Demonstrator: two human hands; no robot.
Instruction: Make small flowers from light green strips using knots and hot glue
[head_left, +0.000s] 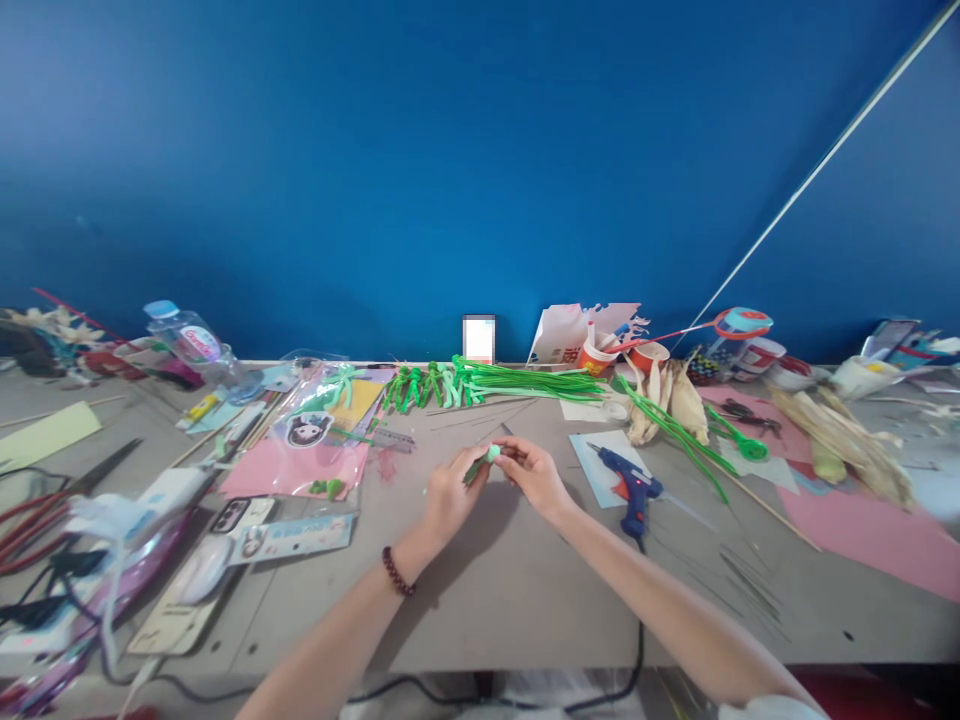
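Note:
Above the middle of the table, my left hand (455,488) is closed around a small green piece (491,454), pale green at its tip and darker below. It looks like fuzzy craft material, but its exact kind I cannot make out. My right hand (534,474) meets it from the other side, fingertips pinched at the pale end. Beyond my hands lies a bundle of green fuzzy craft stems (525,380), with twisted green pieces (420,385) to its left. A blue glue gun (636,490) rests on light blue paper (592,468) right of my right hand.
Pink paper (255,470) and a clear bag (315,400) lie to the left, near large scissors (105,470) and a white mouse (206,572). Dried husks (686,405) and cups (598,358) stand at the back right. A black cable (642,640) hangs over the front edge.

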